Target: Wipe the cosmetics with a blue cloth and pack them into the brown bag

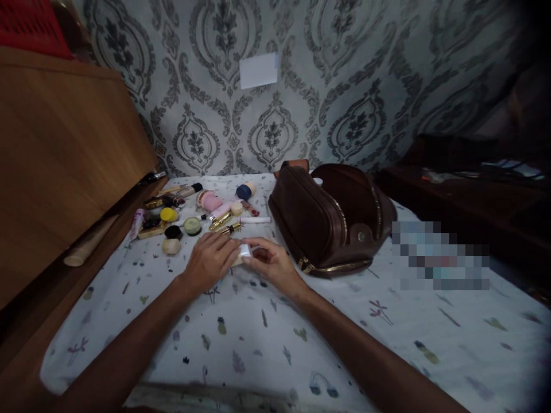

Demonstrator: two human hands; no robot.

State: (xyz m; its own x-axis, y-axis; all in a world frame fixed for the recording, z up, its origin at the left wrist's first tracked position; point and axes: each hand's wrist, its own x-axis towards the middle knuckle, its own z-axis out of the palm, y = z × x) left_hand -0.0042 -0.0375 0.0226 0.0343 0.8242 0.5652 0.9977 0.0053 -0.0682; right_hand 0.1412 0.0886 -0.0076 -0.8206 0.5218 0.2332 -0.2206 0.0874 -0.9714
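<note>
Between my two hands is a small cosmetic bottle with a white cap (245, 251), held just above the patterned sheet. My left hand (210, 259) wraps its lower, cream-coloured end, most of which the fingers hide. The thumb and fingers of my right hand (275, 265) pinch the white cap end. Just beyond my left hand lie a gold-and-dark tube (230, 229) and a white slim tube (255, 220). A brown toiletry bag (307, 221) stands right of my hands, its top unzipped and gaping.
Several cosmetics spread at the back left, among them a green-lidded jar (192, 226), a yellow item (169, 214), a pink item (209, 201) and brushes (189, 190). A wooden cabinet (64, 155) borders the left, a patterned wall (271, 123) the back. A blurred-out patch (439, 258) lies right.
</note>
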